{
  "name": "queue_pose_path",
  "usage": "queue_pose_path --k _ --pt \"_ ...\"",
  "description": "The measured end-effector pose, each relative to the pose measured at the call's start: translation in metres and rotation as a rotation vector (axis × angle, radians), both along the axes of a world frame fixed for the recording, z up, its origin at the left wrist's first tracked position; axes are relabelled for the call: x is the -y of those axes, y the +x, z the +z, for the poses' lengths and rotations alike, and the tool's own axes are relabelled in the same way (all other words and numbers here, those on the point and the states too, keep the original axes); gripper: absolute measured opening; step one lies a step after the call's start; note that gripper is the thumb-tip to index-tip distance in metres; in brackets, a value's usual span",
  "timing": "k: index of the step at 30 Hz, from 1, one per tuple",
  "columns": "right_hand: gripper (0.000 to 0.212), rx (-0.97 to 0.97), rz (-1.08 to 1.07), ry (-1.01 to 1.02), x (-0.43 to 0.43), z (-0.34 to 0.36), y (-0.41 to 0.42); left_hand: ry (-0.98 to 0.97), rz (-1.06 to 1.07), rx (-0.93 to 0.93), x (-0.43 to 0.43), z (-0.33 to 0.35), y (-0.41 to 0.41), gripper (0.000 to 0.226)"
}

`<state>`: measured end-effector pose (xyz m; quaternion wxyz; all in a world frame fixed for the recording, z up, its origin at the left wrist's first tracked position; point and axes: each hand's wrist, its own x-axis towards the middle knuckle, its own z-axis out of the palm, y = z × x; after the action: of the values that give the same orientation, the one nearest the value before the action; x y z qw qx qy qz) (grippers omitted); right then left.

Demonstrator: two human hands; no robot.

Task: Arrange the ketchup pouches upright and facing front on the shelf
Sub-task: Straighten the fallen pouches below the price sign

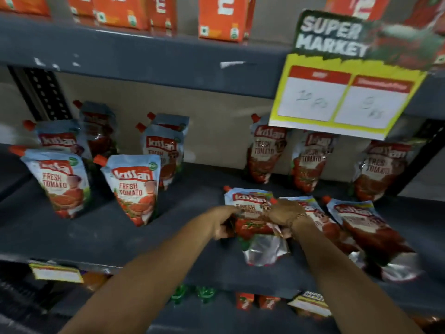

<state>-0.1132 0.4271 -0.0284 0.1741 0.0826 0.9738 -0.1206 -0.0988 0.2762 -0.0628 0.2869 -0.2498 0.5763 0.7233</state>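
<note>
Standing pouches (134, 189): upright, labels front, left part of shelf (101, 227).
Left hand (222, 222): fingers curled on the left edge of the flat pouch (252, 213), gripping it.
Flat pouch: lying back on the shelf, near right; long axis runs near to far, spout at far-left corner, silver base nearest.
Right hand (285, 214): closed over the pouch's right side, wrist bent down.
Other flat pouches (361, 225): two more, just right.
Judgement: base must swing down, top up.

Both hands on a flat ketchup pouch

The left hand (222, 224) and right hand (285, 213) grip a lying pouch (255, 225) on the shelf (120, 227); two more pouches (361, 227) lie beside it.
</note>
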Motion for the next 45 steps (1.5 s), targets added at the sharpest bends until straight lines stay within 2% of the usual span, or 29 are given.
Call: queue_pose_path --k 3,7,9,12,14,16,19,21,22,24,27,29,31,34,36,39,42,44,45 --pt "0.044 -0.014 -0.043 -0.139 -0.016 -0.006 -0.005 -0.025 0.06 -0.054 -0.011 -0.009 -0.004 0.002" --pt "0.035 -0.139 -0.127 -0.323 -0.018 -0.016 -0.002 -0.065 0.158 -0.194 -0.014 -0.008 -0.009 0.02" --pt "0.032 -0.318 -0.117 -0.358 -0.016 -0.017 0.001 -0.103 0.242 -0.353 -0.014 0.002 -0.01 0.022" --pt "0.025 -0.694 -0.073 -0.426 -0.01 -0.007 0.005 -0.071 0.301 -0.618 -0.006 0.02 -0.008 0.022" --pt "0.026 -0.836 -0.054 -0.502 -0.006 -0.003 0.008 -0.034 0.324 -0.738 0.001 0.023 -0.009 0.019" --pt "0.024 -0.817 -0.018 -0.499 -0.002 -0.01 0.007 -0.05 0.346 -0.749 0.002 0.014 -0.011 0.019" --pt "0.02 -0.589 -0.004 -0.451 -0.001 -0.026 0.005 -0.11 0.485 -0.588 -0.006 -0.007 -0.013 0.017" --pt "0.018 -0.536 -0.015 -0.476 -0.006 -0.027 0.002 -0.167 0.586 -0.499 -0.017 -0.015 -0.014 0.023" --pt "0.017 -0.524 -0.011 -0.473 -0.009 -0.026 0.0 -0.198 0.643 -0.417 -0.024 -0.016 -0.014 0.03" --pt "0.017 -0.505 0.032 -0.404 -0.019 -0.021 0.002 -0.232 0.696 -0.169 -0.042 -0.015 -0.007 0.029" --pt "0.026 -0.423 -0.006 -0.048 -0.052 -0.015 0.006 -0.025 0.408 0.044 -0.082 -0.005 0.009 0.01" --pt "0.044 -0.246 -0.047 0.149 -0.084 -0.017 0.002 0.036 0.159 0.077 -0.107 -0.003 0.008 0.015" --pt "0.057 -0.076 -0.041 0.184 -0.11 -0.021 -0.003 0.027 0.018 0.068 -0.126 -0.001 0.002 0.018" --pt "0.044 -0.042 -0.03 0.111 -0.13 -0.019 -0.007 0.025 0.04 0.052 -0.142 -0.002 -0.006 0.005" --pt "0.039 -0.071 -0.065 0.015 -0.139 -0.015 -0.009 0.012 0.057 0.025 -0.146 -0.009 -0.011 0.011" --pt "0.024 -0.18 -0.119 -0.154 -0.158 -0.014 -0.018 -0.055 0.1 -0.072 -0.155 -0.009 -0.02 0.017" --pt "0.043 -0.368 -0.134 -0.266 -0.169 0.0 -0.023 -0.195 0.267 -0.305 -0.167 0.013 -0.025 0.022" --pt "0.035 -0.566 -0.121 -0.382 -0.171 0.018 -0.017 -0.082 0.354 -0.569 -0.176 0.028 -0.028 0.015" --pt "0.037 -0.666 -0.11 -0.419 -0.171 0.022 -0.015 -0.025 0.361 -0.689 -0.178 0.033 -0.027 0.02"
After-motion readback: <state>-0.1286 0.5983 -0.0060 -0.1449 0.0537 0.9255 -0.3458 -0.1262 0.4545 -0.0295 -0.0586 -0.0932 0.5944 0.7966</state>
